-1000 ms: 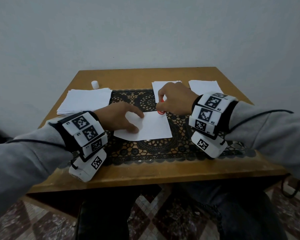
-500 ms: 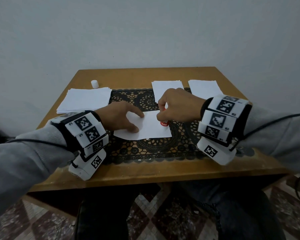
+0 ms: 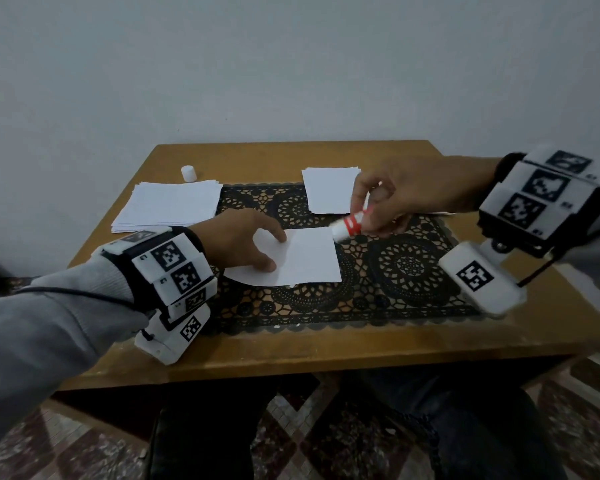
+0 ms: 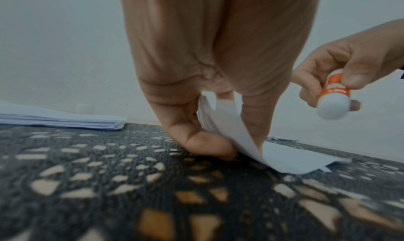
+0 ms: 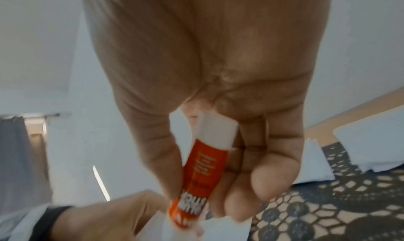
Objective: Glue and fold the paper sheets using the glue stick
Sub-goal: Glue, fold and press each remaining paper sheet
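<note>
Head view shows the right hand (image 3: pixel 392 199), its grip pinching the red-and-white glue stick (image 3: pixel 349 227), now lifted off the white square paper sheet (image 3: pixel 305 258), so gluing looks finished, while the left hand (image 3: pixel 238 242) pinches the sheet's left edge up to fold.

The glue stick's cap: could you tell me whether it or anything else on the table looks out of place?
The small white cap stands alone by the far left paper stack, well away from the glue stick the right hand holds. Otherwise only the sheet under the left hand curls upward.
</note>
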A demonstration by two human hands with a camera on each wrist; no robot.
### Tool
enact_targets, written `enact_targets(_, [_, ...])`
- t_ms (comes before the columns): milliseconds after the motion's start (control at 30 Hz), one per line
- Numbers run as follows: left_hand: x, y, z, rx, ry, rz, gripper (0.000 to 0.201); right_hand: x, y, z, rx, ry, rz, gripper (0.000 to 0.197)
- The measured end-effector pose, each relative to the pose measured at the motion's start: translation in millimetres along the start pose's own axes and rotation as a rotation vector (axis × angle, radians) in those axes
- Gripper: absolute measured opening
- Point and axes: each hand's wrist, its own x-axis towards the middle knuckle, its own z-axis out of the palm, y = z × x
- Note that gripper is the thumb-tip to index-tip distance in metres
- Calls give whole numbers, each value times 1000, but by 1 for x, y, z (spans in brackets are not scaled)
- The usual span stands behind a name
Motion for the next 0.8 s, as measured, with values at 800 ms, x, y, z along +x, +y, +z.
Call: enact_targets(800, [9,-3,-4,181,-21,104,50,211,-25,1,-169,626,111,36])
